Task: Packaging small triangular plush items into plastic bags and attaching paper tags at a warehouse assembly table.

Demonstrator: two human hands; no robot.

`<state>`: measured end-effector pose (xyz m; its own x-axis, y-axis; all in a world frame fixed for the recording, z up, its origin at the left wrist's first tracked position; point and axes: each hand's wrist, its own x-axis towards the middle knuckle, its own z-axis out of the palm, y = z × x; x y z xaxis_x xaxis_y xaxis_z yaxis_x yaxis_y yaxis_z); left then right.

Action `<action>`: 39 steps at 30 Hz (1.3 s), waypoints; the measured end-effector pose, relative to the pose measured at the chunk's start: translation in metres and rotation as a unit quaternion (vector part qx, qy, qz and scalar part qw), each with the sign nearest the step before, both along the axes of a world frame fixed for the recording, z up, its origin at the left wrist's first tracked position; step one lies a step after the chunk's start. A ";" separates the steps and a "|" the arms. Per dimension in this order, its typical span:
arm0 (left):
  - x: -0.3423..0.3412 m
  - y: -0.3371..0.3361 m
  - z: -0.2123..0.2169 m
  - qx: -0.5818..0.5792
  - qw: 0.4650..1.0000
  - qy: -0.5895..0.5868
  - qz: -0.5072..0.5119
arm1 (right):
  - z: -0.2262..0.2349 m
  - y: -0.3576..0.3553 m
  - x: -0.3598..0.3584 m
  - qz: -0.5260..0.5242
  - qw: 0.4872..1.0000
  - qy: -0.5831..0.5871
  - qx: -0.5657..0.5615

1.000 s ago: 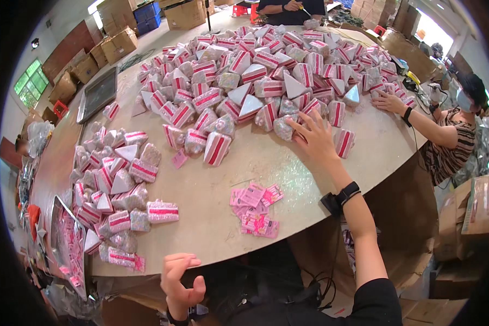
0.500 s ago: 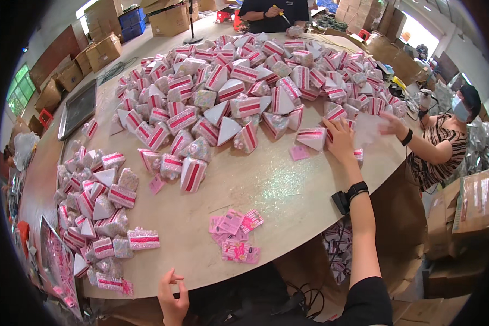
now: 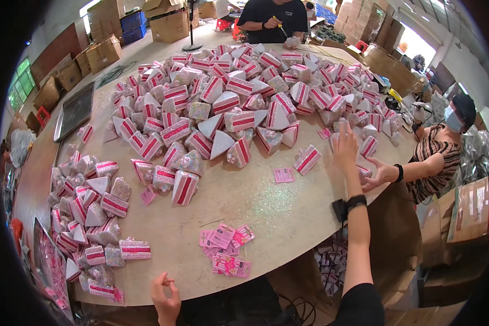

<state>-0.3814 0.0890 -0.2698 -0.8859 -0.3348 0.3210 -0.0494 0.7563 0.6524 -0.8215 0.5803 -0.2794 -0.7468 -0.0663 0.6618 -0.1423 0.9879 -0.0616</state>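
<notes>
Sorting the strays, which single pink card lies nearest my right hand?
The lone pink card beside the striped wedge pack, below the right hand. The other loose card sits far left; the rest are stacked near the table edge.

My right hand (image 3: 346,145) lies flat on the surface (image 3: 266,206), just right of a red-striped wedge packet (image 3: 307,160). Pink labels (image 3: 226,255) sit nearer me; my left hand (image 3: 165,293) curls at the edge.
</notes>
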 end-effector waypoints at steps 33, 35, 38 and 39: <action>-0.011 0.009 -0.024 -0.095 0.990 0.087 0.055 | 0.024 -0.263 0.033 0.306 0.935 -0.012 0.178; -0.010 0.011 -0.020 -0.094 0.991 0.077 0.065 | 0.028 -0.243 0.028 0.299 0.941 -0.043 0.155; -0.015 0.014 -0.020 -0.077 0.993 0.070 0.057 | 0.022 -0.181 0.003 0.268 0.946 0.008 0.185; -0.012 0.012 -0.020 -0.079 0.993 0.062 0.055 | 0.028 -0.170 0.005 0.243 0.949 0.001 0.202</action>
<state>-0.3931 0.1012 -0.2894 -0.7969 -0.3650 0.4814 -0.0648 0.8439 0.5325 -0.8165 0.4100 -0.2513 -0.5616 -0.6518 0.5097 -0.5875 0.7479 0.3091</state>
